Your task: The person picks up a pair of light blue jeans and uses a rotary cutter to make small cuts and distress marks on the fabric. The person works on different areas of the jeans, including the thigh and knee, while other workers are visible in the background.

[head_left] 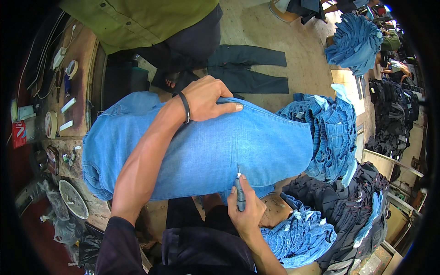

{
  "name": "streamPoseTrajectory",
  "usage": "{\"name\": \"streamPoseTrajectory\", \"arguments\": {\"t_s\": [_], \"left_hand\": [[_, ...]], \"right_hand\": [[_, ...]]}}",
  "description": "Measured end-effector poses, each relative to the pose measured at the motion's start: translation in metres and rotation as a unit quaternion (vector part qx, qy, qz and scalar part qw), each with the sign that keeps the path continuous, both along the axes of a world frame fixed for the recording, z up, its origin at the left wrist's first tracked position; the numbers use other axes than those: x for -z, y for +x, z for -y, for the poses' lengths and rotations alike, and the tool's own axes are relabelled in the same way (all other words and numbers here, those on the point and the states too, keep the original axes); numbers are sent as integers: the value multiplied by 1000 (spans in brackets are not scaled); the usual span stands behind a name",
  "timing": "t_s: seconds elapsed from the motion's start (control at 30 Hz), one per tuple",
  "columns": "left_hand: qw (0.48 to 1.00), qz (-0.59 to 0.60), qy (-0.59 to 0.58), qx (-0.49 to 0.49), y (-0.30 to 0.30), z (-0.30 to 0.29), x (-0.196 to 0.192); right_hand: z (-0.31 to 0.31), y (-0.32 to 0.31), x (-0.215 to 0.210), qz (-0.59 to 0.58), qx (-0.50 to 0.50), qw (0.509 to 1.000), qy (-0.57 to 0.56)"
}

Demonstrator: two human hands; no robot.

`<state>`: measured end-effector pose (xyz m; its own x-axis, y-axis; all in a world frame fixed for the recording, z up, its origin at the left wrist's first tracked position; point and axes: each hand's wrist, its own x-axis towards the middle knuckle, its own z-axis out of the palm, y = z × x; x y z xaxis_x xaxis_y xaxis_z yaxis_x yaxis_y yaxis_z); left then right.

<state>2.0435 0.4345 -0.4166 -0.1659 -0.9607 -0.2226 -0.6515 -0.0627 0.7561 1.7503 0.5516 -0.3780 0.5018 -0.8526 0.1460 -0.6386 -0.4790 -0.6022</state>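
Light blue denim trousers (pixel 201 142) stretch across in front of me, one leg pointing right. My left hand (pixel 210 98), with a dark band at the wrist, is closed on their far edge. Its thumb lies on top of the cloth, and the fingertips are hidden behind the edge. At the near side, my right hand (pixel 247 208) grips a small hand tool (pixel 240 192) with a grey handle and a thin metal tip. The tip points away from me and meets the denim near a faint crosswise line; I cannot tell whether it pierces the cloth.
Bundles of blue jeans (pixel 325 133) stand at the right, beside dark garments (pixel 343 206). Dark trousers (pixel 247 68) lie on the floor beyond. A person in a green shirt (pixel 137 23) is opposite. Tape rolls (pixel 51 124) and small items rest on the wooden table (pixel 80 101) at left.
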Motion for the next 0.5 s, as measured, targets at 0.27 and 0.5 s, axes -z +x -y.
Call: {"name": "streamPoseTrajectory", "arguments": {"t_s": [0.27, 0.5], "left_hand": [[999, -41, -18, -25, -4, -3, 4], [992, -99, -79, -27, -2, -4, 9]], "right_hand": [[-10, -10, -6, -32, 1, 999, 35], [-6, -12, -2, 49, 65, 997, 19]]}}
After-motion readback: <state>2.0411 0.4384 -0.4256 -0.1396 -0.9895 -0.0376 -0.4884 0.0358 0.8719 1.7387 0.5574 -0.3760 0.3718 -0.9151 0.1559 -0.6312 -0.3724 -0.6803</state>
